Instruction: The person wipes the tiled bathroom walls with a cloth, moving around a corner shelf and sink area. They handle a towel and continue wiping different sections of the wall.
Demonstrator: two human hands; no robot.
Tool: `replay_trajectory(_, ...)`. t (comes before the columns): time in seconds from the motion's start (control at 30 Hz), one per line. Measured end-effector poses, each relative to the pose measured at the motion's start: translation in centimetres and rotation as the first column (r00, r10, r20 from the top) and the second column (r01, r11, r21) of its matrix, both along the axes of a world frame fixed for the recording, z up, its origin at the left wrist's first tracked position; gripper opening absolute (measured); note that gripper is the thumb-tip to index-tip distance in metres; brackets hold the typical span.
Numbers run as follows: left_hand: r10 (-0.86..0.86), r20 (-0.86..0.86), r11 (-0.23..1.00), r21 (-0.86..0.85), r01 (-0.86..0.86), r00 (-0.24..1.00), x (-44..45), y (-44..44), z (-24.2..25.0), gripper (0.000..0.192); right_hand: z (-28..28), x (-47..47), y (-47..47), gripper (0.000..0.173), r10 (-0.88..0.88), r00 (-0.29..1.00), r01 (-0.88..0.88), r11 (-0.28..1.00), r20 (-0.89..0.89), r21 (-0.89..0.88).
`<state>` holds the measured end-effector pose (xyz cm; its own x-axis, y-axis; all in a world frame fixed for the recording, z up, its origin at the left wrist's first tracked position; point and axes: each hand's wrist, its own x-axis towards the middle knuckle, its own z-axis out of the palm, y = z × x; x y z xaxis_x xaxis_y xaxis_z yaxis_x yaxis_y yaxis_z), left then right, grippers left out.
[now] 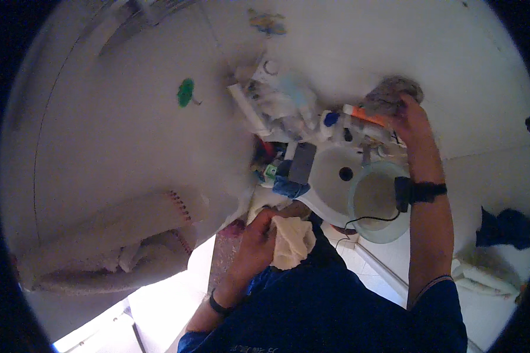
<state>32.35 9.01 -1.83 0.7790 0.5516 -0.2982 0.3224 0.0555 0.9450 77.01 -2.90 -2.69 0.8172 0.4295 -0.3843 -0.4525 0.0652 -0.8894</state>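
Note:
My left hand [261, 240] holds a crumpled cream cloth [293, 242] in front of my dark blue shirt. My right hand [410, 119] is stretched out to the far side of the washbasin [331, 189]. Its fingers are on a grey, crumpled bundle [393, 90] against the wall; the material is too blurred to name. Close beneath that hand lies an orange tube [369, 115] with a white end. A pale round tub [380, 238] sits at the right of the basin, partly hidden by my right forearm.
Left of the basin are a grey flat box-like object [302, 163] and a blue cloth [289, 187]. Clear plastic bags [287, 97] and a white bottle with a blue mark [329, 121] crowd the back ledge. A towel [115, 247] hangs at left. A cable [371, 217] runs from my right forearm's strapped device [402, 194].

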Motion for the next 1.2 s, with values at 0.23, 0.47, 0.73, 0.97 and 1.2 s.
replay_trajectory(0.23, -0.289, -0.056, 0.931, 0.213, 0.295, 0.956, 1.7, 1.2, 4.1, 0.032, 0.7, -1.4, -1.4, 0.041, 0.123, 0.99, -0.108, 0.975, -0.069, 0.195)
replay_trajectory(0.47, -0.365, 0.044, 0.871, 0.37, 0.324, 0.93, 7.3, 2.9, 13.9, 0.028, 1.6, -3.6, -6.0, 0.043, 0.14, 0.99, -0.128, 0.906, 0.0, 0.403)
replay_trajectory(0.73, -0.222, 0.483, 0.879, 0.475, -0.041, 0.847, 18.6, 3.5, 25.0, 0.024, 5.6, -7.5, -11.7, 0.037, 0.097, 0.994, -0.108, 0.856, 0.049, 0.506)
replay_trajectory(0.97, -0.189, 0.574, 0.717, 0.635, -0.287, 0.797, 31.2, 2.8, 31.5, 0.037, 2.8, -7.8, -17.5, 0.035, -0.033, 0.997, 0.065, 0.858, -0.072, 0.509)
replay_trajectory(1.2, -0.256, 0.702, 0.39, 0.704, -0.594, 0.664, 39.1, 3.5, 39.8, 0.044, -1.1, -8.5, -20.6, 0.038, -0.075, 0.989, 0.125, 0.895, -0.131, 0.428)
